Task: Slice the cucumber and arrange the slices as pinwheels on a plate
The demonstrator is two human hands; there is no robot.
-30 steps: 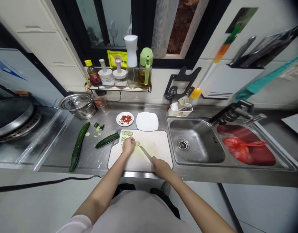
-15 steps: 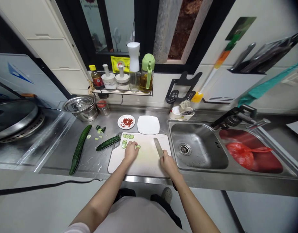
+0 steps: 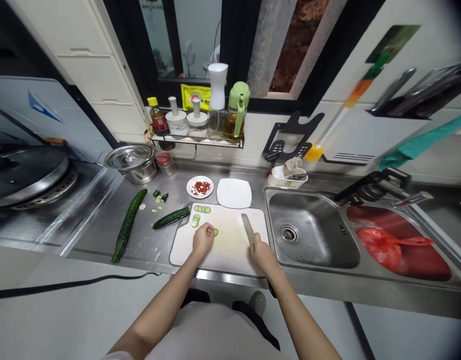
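My left hand [image 3: 203, 239] is over the middle of the white cutting board [image 3: 230, 260], its fingers curled together at a small cucumber slice [image 3: 215, 232]. Part of that grip is hidden from above. My right hand [image 3: 263, 255] is closed round the handle of a kitchen knife [image 3: 247, 227], whose blade points away from me over the board's right side. A row of cucumber slices [image 3: 202, 209] lies at the board's far left, with a few more slices [image 3: 195, 220] just below. A cut cucumber [image 3: 172, 218] rests against the board's left edge.
A whole cucumber [image 3: 128, 225] and cucumber scraps [image 3: 159, 197] lie on the steel counter to the left. Behind the board are a plate of chopped red pieces [image 3: 200, 195] and a white square plate [image 3: 234, 205]. On the right is a sink [image 3: 309, 255]; a lidded pot [image 3: 130, 162] stands at back left.
My left hand and the slice at its fingertips have shifted slightly towards me and left across the board. The knife stays in my right hand. The whole view has turned a little.
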